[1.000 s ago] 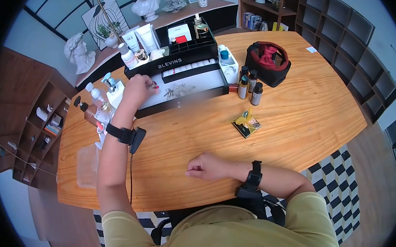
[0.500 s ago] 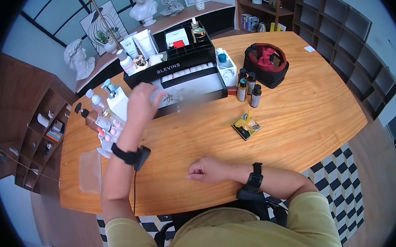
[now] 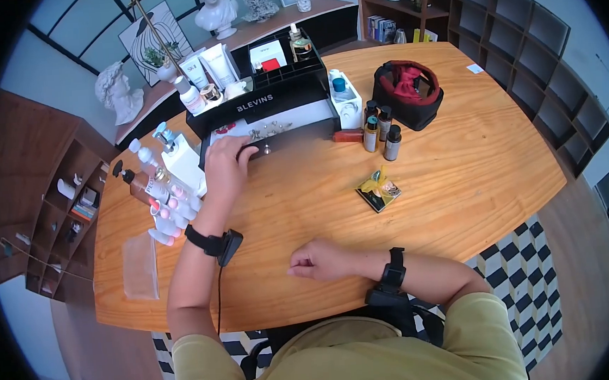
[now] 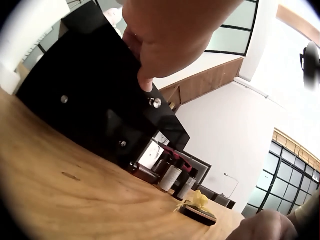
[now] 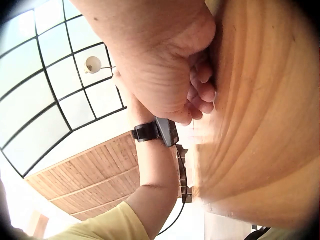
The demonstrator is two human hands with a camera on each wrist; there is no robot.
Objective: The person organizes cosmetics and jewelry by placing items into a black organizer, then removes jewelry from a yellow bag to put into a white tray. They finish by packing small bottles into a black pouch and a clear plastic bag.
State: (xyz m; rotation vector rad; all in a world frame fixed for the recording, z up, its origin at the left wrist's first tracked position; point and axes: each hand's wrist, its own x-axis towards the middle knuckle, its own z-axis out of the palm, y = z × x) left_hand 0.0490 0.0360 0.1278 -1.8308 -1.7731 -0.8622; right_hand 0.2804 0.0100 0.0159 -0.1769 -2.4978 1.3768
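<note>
Okay, head view first.
Drawer (image 3: 305, 135): partly out of the near side of the black organizer (image 3: 280, 93); front faces near, long axis left-right, right end slightly farther.
Jewelry (image 3: 269, 131): lies in drawer, mid-left; red piece (image 3: 225, 128) at its left end.
Left hand (image 3: 225, 169): at drawer front, left part; thumb apart from fingers, pointing right. Fingertip contact unclear.
Right hand (image 3: 321, 260): rests on near part of table (image 3: 453, 194), fingers loosely curled together, nothing held.
Small bottles (image 3: 392, 143): upright, right of drawer.
Red tube (image 3: 347, 136): lying, just beside drawer's right end.
Ribboned box (image 3: 379, 190): right, nearer than bottles.
Pouch (image 3: 411, 98): far right of bottles.

Left wrist view.
Drawer front: black, long axis slanting from upper left to lower right.
Thumb: over the drawer front, tip just beside clear knob (image 4: 157, 103). Other fingers mostly hidden, grip can't be told.
Ribboned box: lower right, on wood.

Right wrist view.
Right hand: fingers bent toward palm, side against wood.
Left arm (image 5: 157, 165): beyond it, black strap on wrist.
</note>
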